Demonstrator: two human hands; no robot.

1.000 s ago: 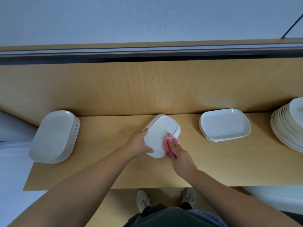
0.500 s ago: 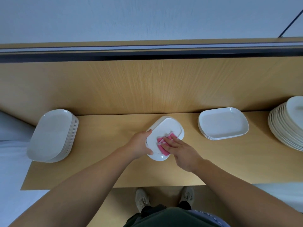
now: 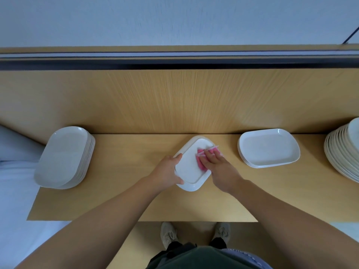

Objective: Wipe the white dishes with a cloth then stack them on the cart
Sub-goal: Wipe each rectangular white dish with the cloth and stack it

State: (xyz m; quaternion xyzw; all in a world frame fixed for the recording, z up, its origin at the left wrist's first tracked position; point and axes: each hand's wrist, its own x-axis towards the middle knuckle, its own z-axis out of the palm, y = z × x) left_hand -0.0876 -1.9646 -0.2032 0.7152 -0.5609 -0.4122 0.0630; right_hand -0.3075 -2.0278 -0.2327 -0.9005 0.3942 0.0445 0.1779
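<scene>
Head view, only view. Left hand (image 3: 168,172) clamps the near-left rim of a white dish (image 3: 191,167), thumb over the edge, likely to keep it from skating while it is rubbed; whether the dish lies flat on the wooden desk (image 3: 124,195) or is tipped up slightly, cannot tell. The dish seems to be turned bottom-up, a raised flat panel showing, so the underside looks to be the face being wiped. Right hand (image 3: 219,166) lies flat, fingers spread, pressing a pink cloth (image 3: 201,162) onto the far-right part of the dish; a corner of cloth pokes past the fingertips. Dish is a rounded rectangle, glossy, hard, probably slippery. Cloth soft, crumpled, thin. To the left, a tall stack of like dishes (image 3: 64,158) overhangs the desk edge. To the right, a short stack (image 3: 269,148), face up, shallow rims. Far right, a leaning pile of round cream plates (image 3: 342,150), cut off by the frame. Desk is pale wood-grain laminate, matte, with an upright back panel. Cart not identifiable.
</scene>
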